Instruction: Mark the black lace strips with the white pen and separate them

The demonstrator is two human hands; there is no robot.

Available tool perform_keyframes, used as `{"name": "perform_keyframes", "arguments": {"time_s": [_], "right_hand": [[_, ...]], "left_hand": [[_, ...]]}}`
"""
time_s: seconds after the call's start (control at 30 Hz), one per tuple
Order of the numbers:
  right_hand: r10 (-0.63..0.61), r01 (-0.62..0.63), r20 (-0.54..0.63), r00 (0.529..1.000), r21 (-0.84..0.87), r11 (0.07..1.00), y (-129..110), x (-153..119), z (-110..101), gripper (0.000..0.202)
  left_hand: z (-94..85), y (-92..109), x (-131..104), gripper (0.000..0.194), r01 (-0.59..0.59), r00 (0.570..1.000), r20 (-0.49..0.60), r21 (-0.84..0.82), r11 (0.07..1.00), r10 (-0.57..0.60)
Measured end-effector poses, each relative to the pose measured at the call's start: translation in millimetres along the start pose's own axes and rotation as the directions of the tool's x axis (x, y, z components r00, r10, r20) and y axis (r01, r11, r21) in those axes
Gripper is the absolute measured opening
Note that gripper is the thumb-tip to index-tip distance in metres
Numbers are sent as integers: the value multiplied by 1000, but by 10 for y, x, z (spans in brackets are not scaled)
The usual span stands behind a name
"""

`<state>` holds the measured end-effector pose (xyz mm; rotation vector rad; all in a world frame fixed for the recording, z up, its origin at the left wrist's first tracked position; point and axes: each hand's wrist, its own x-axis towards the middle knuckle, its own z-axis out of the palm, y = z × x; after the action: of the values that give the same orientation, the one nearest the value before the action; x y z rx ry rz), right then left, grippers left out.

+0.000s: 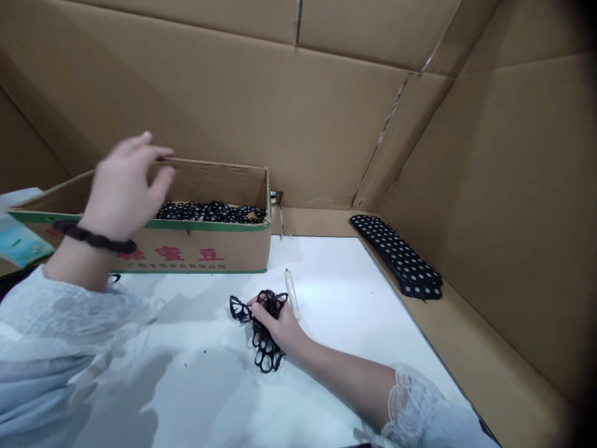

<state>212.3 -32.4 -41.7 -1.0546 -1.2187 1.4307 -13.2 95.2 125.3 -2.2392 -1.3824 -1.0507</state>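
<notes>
My left hand (125, 186) is raised at the front edge of a cardboard box (242, 249), slightly blurred, fingers apart and nothing in them. Black pieces full of round holes (214, 212) lie in a heap inside the box. Over the white tabletop (186, 373), my right hand (288, 330) is closed around a crumpled black strip of connected rings (268, 358). Part of that strip sticks out to the left of my fingers and part hangs below them. Just behind this hand lies a slim whitish tool with a dark tip (291, 289), possibly a pen or knife.
A stack of black pieces with pale dots (396, 255) rests on the cardboard ledge at the right. Tall cardboard walls (209, 106) enclose the back and the right side. A pale green-blue packet (23, 236) is at the far left. Small dark scraps dot the tabletop.
</notes>
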Motion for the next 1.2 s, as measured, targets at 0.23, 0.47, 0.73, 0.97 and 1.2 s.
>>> {"name": "perform_keyframes", "arguments": {"time_s": [0.23, 0.47, 0.73, 0.97, 1.2], "right_hand": [[29, -33, 43, 999, 95, 995, -7, 14, -10, 38], [9, -23, 77, 997, 182, 983, 14, 26, 3, 40], [-82, 97, -162, 983, 84, 992, -15, 41, -15, 33], [-23, 46, -202, 979, 110, 993, 13, 57, -11, 35], [-165, 174, -226, 960, 18, 985, 98, 44, -4, 25]], "left_hand": [[207, 718, -813, 28, -268, 940, 128, -299, 916, 317], [608, 829, -1437, 30, 37, 770, 574, -476, 879, 279], [459, 360, -1275, 36, 532, 771, 599, -421, 735, -215], [483, -175, -1641, 44, 779, 620, 552, -346, 523, -558], [8, -350, -1998, 27, 558, 704, 563, -61, 828, -433]]}}
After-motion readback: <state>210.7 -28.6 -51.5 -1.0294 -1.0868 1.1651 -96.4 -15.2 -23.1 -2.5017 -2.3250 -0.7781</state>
